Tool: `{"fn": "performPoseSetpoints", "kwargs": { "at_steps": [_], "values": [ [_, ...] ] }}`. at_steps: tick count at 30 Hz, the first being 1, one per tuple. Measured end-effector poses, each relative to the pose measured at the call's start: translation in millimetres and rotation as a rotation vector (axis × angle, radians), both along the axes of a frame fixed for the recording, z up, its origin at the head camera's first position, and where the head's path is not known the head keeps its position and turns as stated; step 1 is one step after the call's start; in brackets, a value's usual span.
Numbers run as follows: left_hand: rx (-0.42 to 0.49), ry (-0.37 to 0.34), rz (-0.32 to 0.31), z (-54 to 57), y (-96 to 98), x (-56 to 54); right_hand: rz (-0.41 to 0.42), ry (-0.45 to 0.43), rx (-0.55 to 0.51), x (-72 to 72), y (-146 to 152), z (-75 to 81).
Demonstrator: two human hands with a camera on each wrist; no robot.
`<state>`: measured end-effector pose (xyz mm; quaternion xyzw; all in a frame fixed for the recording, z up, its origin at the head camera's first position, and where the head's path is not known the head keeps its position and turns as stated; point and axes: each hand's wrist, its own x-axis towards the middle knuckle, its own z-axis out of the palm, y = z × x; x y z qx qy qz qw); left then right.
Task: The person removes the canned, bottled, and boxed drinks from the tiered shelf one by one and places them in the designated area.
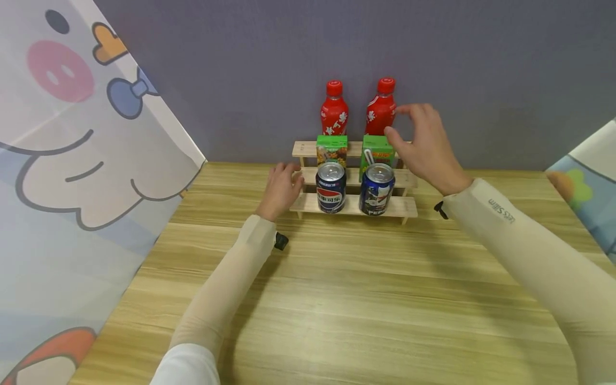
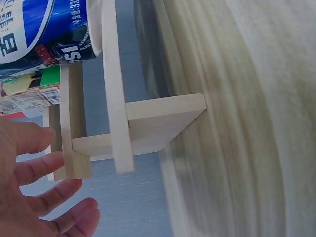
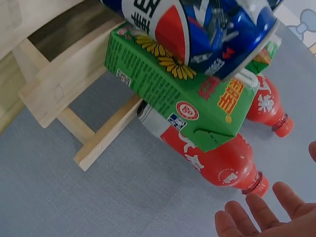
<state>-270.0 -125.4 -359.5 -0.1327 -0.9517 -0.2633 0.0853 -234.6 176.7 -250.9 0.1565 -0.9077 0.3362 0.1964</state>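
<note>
A small three-tier wooden rack (image 1: 406,206) holds drinks in two columns. Two red bottles, left (image 1: 333,115) and right (image 1: 380,115), stand on its top tier. On the middle tier are two green drink cartons, left (image 1: 332,141) and right (image 1: 377,143). In front stand two dark blue soda cans, left (image 1: 331,187) and right (image 1: 377,190). My left hand (image 1: 279,190) is at the rack's left end, fingers loosely bent beside the middle tier, holding nothing. Beside the right bottle is my right hand (image 1: 425,144), thumb and fingers apart; the right wrist view shows a gap to the bottle.
The rack stands at the back of a wood-grain table (image 1: 337,299), against a grey wall panel (image 1: 240,80). A white panel with cartoon drawings (image 1: 96,214) borders the left side, and another printed panel (image 1: 587,198) stands at the right.
</note>
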Motion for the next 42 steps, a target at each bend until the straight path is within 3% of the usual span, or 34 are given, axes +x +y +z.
{"fn": "performPoseSetpoints", "kwargs": {
  "at_steps": [10,16,24,36,42],
  "values": [
    [-0.005,0.034,0.022,-8.0,1.2,-6.6,-0.031,0.016,-0.02,-18.1,-1,10.8],
    [-0.016,0.039,0.019,-9.6,2.8,-9.0,-0.072,0.028,-0.02,-36.3,-5,21.4],
    [-0.034,0.038,0.033,-12.7,2.9,-7.2,-0.153,-0.072,-0.005,-56.7,-12,32.9],
    [0.062,-0.082,0.086,-12.5,4.9,-5.4,-0.142,-0.124,-0.021,-66.9,-12,35.7],
    [0.069,-0.061,0.087,-15.1,4.9,-6.1,-0.124,-0.132,-0.021,-67.4,-13,37.6]
  ]
}}
